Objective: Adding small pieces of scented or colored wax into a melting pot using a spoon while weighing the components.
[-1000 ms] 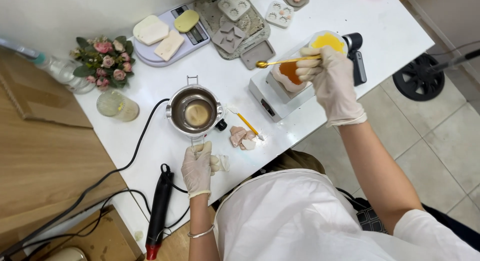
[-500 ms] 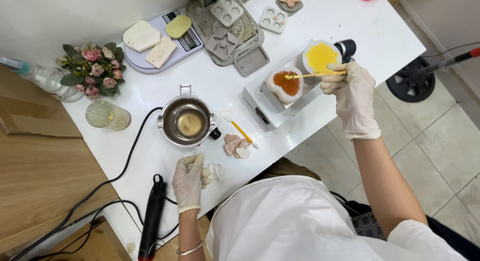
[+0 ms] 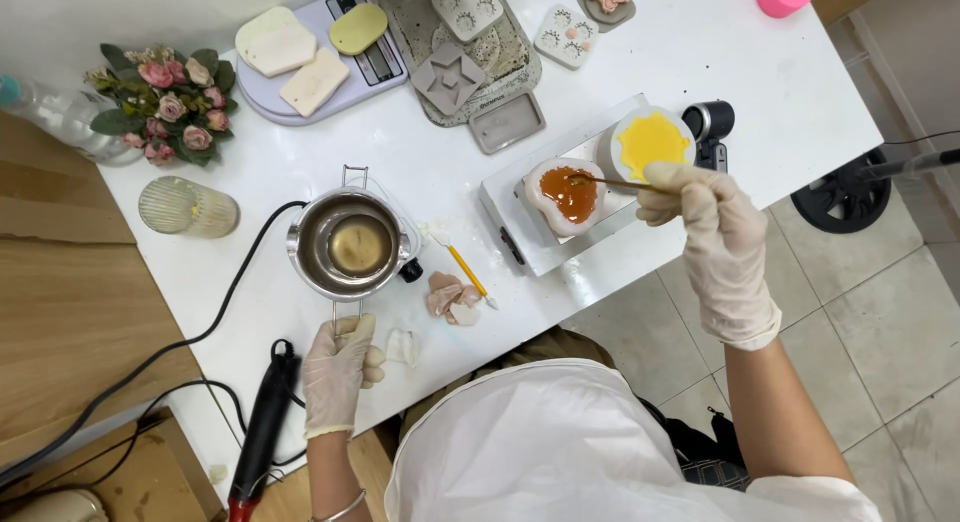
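Observation:
My right hand (image 3: 700, 217), in a pale glove, holds a thin stirring stick (image 3: 610, 183) whose tip dips into the orange liquid of a white heart-shaped cup (image 3: 565, 194). Right beside that cup stands a round cup of yellow liquid (image 3: 650, 144); both sit on a white flat scale (image 3: 510, 197). My gloved left hand (image 3: 338, 367) rests on the table's near edge, its fingers on the wire handle of a metal melting pot (image 3: 352, 244). Pale liquid fills the small inner pot.
A yellow pencil (image 3: 468, 272) and pink wax pieces (image 3: 447, 295) lie near the pot. At the back are a scale with cream soap bars (image 3: 300, 67), grey moulds (image 3: 465, 47), a flower bunch (image 3: 165, 92), a ribbed glass (image 3: 185, 207). A black-and-red tool (image 3: 262, 427) lies left.
My right hand lowered the stick from above the cups into the orange cup. The view shifted; my left hand stays at the pot's handle.

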